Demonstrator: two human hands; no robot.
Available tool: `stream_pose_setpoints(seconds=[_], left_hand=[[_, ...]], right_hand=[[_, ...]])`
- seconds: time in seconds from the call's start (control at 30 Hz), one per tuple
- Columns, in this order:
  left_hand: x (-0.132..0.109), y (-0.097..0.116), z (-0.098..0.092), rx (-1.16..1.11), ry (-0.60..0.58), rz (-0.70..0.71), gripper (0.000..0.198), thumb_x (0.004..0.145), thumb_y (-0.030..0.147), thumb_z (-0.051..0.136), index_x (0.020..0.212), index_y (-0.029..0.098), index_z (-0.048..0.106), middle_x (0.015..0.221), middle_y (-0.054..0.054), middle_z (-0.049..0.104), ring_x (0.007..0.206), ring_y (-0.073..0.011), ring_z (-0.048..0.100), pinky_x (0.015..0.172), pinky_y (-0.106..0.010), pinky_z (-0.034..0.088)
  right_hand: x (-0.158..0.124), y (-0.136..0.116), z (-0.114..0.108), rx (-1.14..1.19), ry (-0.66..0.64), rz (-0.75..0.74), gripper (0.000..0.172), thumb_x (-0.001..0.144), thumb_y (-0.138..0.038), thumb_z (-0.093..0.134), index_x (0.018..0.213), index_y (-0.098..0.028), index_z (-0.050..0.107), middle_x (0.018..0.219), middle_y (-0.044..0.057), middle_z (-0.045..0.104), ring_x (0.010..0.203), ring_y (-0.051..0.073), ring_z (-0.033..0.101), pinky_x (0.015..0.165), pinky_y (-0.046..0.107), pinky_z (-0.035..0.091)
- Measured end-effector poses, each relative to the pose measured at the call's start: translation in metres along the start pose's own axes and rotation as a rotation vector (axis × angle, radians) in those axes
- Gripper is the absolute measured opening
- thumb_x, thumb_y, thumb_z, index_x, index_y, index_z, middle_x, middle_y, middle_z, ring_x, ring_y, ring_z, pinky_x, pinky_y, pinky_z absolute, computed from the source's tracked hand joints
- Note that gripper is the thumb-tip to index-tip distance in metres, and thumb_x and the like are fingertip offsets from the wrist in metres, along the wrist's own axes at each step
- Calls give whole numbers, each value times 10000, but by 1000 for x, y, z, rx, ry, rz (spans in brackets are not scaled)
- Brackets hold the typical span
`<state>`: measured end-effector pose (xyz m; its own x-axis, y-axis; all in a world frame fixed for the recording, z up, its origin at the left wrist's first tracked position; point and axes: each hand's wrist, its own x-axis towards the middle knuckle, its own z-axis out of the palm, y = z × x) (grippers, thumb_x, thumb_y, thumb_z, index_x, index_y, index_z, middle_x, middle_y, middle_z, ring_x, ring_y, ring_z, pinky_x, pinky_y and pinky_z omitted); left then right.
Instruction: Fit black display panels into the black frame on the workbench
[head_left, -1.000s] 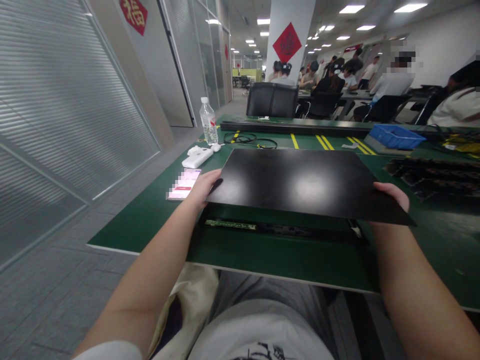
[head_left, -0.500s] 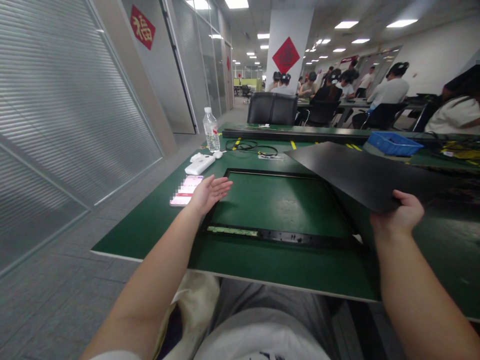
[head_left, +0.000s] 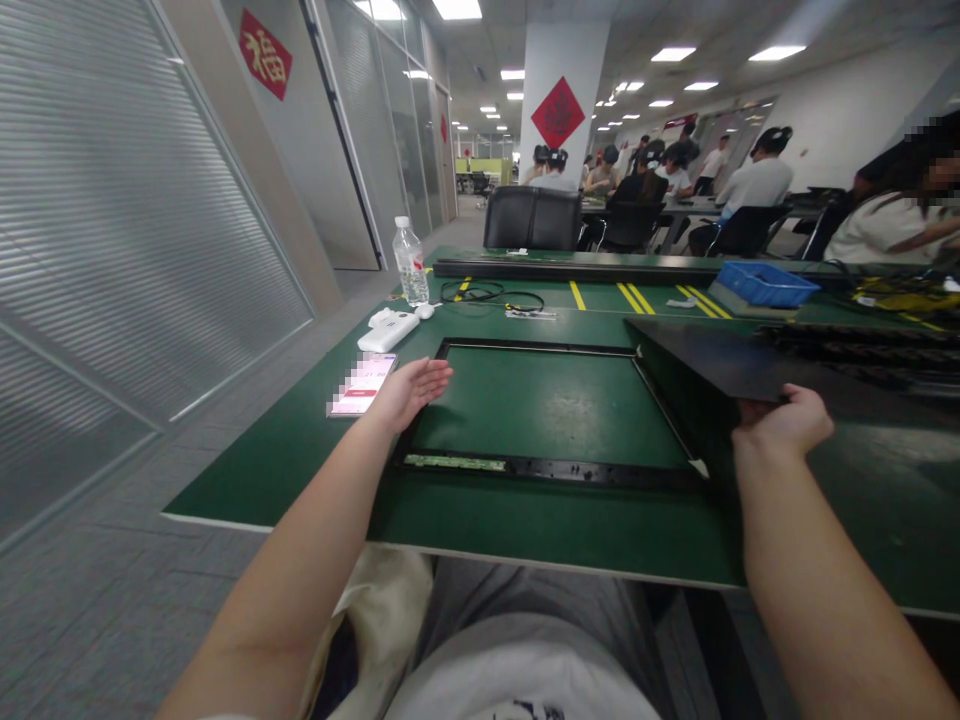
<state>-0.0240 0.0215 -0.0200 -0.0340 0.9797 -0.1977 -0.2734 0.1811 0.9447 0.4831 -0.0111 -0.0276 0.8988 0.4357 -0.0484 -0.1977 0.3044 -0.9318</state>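
While steadying the black frame [head_left: 551, 468] on the green table [head_left: 300, 455] with the open, empty left hand [head_left: 409, 392], keep the black sheet [head_left: 720, 365] (pinched at its near edge) level in the right hand [head_left: 784, 425], lowering gently.

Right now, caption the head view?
Right hand holds black panel beside black frame; left hand open at its edge.

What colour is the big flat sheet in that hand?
Black. The right hand holds the sheet by its near edge, seen in the head view.
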Motion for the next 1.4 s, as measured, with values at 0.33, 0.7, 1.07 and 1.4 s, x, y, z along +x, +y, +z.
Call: stream_pose_setpoints(seconds=[0.33, 0.7, 1.07, 1.4], left_hand=[[6, -3, -4, 28, -17, 2, 182, 849, 296, 739, 947, 147, 777, 973, -140, 818, 888, -216, 768, 833, -305, 590], [6, -4, -5, 90, -42, 35, 224, 784, 314, 794, 941, 155, 783, 974, -133, 817, 880, -215, 762, 815, -304, 592], [-5, 2, 6, 106, -18, 49, 188, 767, 316, 795, 871, 160, 798, 941, -120, 811, 823, -194, 736, 781, -284, 570], [-2, 0, 4, 126, -22, 48, 208, 734, 323, 802, 868, 166, 787, 949, -115, 811, 860, -211, 732, 775, -306, 574]], right_hand=[[-19, -9, 7, 54, 179, 239, 288, 685, -51, 517, 867, -246, 409, 923, -36, 572, 757, 98, 625, 733, 267, 590], [-10, 3, 5, 20, 84, 347, 269, 759, -24, 479, 918, -240, 468, 877, -28, 589, 720, 107, 622, 745, 258, 586], [-1, 12, 3, 98, 0, 447, 255, 914, -21, 462, 1027, -194, 612, 918, 15, 709, 735, 113, 665, 777, 236, 592], [2, 12, 3, 311, -43, 533, 331, 1028, -78, 398, 1189, -175, 671, 1053, 38, 762, 802, 100, 694, 800, 236, 620]])
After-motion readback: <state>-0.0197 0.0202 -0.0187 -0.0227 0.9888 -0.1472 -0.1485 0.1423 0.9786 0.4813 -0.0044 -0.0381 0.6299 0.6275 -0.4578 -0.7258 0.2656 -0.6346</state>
